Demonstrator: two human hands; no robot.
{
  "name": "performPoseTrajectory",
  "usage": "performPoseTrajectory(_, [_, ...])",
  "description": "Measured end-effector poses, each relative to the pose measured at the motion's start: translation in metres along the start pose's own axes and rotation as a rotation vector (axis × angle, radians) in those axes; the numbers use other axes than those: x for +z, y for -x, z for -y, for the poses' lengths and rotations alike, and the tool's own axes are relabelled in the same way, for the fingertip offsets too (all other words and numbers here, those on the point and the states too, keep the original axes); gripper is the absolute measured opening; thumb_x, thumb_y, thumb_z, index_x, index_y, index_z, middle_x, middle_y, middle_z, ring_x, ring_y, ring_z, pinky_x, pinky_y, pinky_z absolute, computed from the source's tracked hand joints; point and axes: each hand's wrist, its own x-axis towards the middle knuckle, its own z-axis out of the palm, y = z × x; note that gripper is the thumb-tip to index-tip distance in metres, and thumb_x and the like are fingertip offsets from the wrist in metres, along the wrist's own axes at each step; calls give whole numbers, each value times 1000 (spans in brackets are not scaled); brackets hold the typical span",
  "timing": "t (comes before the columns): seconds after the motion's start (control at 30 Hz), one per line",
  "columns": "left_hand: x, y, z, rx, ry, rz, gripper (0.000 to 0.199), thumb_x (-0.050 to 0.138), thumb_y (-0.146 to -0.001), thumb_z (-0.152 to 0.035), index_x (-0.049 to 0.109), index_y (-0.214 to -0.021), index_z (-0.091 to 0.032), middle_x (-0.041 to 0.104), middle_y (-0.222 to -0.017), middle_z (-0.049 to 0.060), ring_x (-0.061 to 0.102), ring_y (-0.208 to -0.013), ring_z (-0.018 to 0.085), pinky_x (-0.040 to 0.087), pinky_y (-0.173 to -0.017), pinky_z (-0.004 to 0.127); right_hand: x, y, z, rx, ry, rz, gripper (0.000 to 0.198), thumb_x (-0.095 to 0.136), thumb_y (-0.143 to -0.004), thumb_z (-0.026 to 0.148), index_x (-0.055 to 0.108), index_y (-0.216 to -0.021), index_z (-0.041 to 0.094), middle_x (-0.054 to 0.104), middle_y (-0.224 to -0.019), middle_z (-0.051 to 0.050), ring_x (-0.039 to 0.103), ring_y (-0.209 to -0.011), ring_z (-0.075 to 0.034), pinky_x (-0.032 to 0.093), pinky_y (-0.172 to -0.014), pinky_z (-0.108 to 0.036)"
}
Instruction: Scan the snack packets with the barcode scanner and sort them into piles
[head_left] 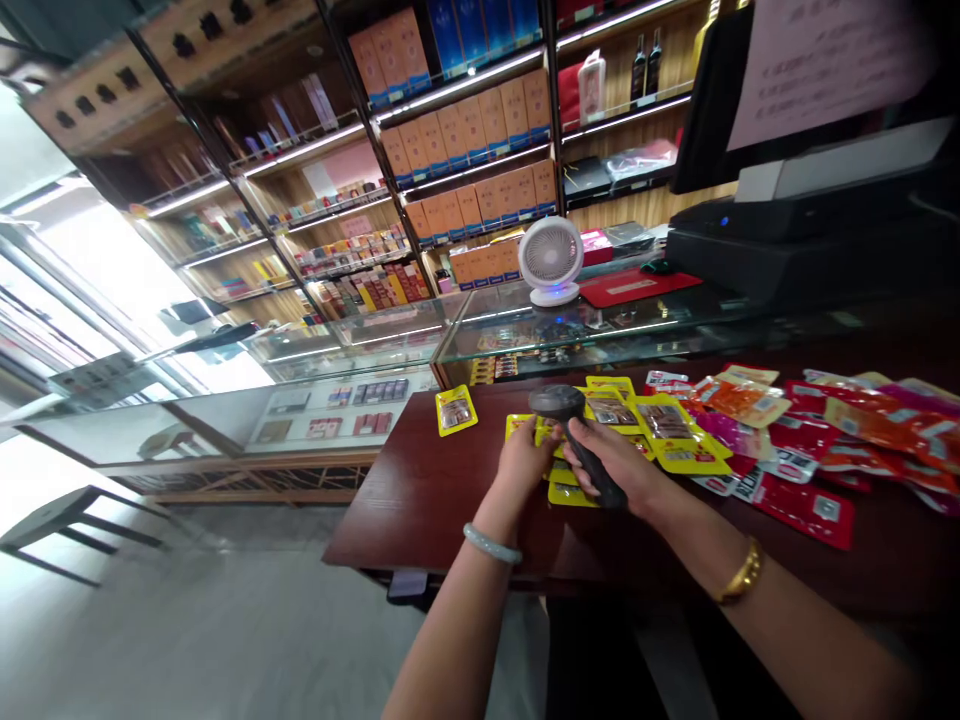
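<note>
My right hand is wrapped round the handle of a dark barcode scanner, whose head points away from me over the desk. Just left of it, my left hand has its fingers closed at a yellow snack packet; the scanner partly covers those fingertips. More yellow packets with clear windows lie under and beyond both hands, among them one packet to the right of the scanner. A single yellow packet lies apart near the desk's left corner.
Red, orange and pink packets are heaped on the right of the dark wooden desk. Behind it stand a glass display counter, a white fan and a red mat. A monitor rises at right; a stool is at far left.
</note>
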Motion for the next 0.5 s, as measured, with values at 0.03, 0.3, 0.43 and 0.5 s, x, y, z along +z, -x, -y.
performPoseTrajectory(0.03, [-4,-2,1,26,-68,3,38,63,-82,-44,67,-111,-19,72,-99,9,65,-91,21,47,-82,30,0,-2,-1,10,4,5,37,63,-83,56,49,-88,22,52,-60,7,44,-36,-5,35,-31,-15])
performPoseTrajectory(0.3, [-81,-61,46,-210,-638,-264,48,57,-83,-51,66,-114,-17,65,-118,16,57,-112,31,42,-92,39,26,-34,-14,105,-54,72,37,62,-84,55,51,-90,21,52,-58,7,45,-37,-5,35,-31,-14])
performPoseTrajectory(0.43, [-105,-85,73,-417,-810,-281,61,59,-76,-59,63,-115,-12,58,-125,23,48,-120,39,38,-95,46,40,-46,-17,120,-75,80,34,60,-87,53,51,-90,20,52,-59,7,45,-38,-5,37,-32,-14])
performPoseTrajectory(0.5, [-114,-94,83,-468,-814,-265,64,61,-72,-63,64,-112,-12,56,-127,25,46,-123,40,36,-97,47,44,-48,-17,127,-73,88,34,59,-87,53,50,-92,20,52,-59,7,45,-38,-5,37,-32,-15])
